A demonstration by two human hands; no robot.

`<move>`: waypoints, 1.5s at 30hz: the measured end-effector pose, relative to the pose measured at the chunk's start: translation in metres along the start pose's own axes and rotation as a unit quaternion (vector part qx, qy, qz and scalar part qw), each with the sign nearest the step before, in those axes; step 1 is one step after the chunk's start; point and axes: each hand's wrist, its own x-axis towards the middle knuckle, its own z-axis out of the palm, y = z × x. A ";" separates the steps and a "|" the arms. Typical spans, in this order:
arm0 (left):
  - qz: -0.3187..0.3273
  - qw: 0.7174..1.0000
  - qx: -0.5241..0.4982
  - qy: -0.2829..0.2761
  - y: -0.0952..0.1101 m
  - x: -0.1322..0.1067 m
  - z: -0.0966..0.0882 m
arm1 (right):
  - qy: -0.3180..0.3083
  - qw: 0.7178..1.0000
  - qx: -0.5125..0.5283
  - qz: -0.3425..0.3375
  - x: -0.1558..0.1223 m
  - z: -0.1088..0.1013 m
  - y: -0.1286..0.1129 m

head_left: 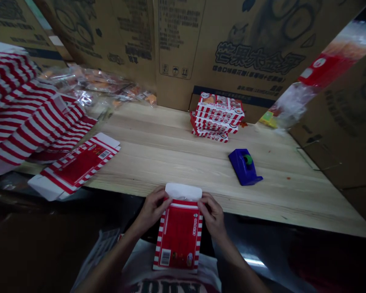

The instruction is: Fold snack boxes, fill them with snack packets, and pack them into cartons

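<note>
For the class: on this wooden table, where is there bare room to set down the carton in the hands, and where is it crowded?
Bare wood lies ahead of the held carton, between the flat striped carton and the blue tape dispenser, and right of the dispenser. Crowded: the far left, with striped cartons and plastic bags, and the stacked cartons.

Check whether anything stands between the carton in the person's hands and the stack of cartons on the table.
Nothing visible does. Between the red-and-white carton and the stacked cartons lies only the wooden table; the blue tape dispenser sits off to the right.
</note>
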 end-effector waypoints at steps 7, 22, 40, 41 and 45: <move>-0.110 0.969 -0.185 0.122 0.003 0.004 0.017 | 0.038 0.979 0.140 0.141 0.008 0.003 -0.016; -0.027 0.997 0.048 -0.055 0.028 0.009 -0.004 | -0.091 0.990 0.054 0.096 0.015 -0.019 -0.017; -0.091 0.980 0.040 -0.173 0.043 0.048 -0.024 | -0.186 0.978 -0.003 0.094 0.049 -0.028 -0.043; -0.069 0.980 0.061 -0.176 0.046 0.047 -0.025 | -0.185 0.980 -0.020 0.077 0.047 -0.029 -0.043; 0.027 0.977 0.112 -0.179 0.047 0.036 -0.025 | -0.151 0.987 -0.061 -0.012 0.033 -0.030 -0.038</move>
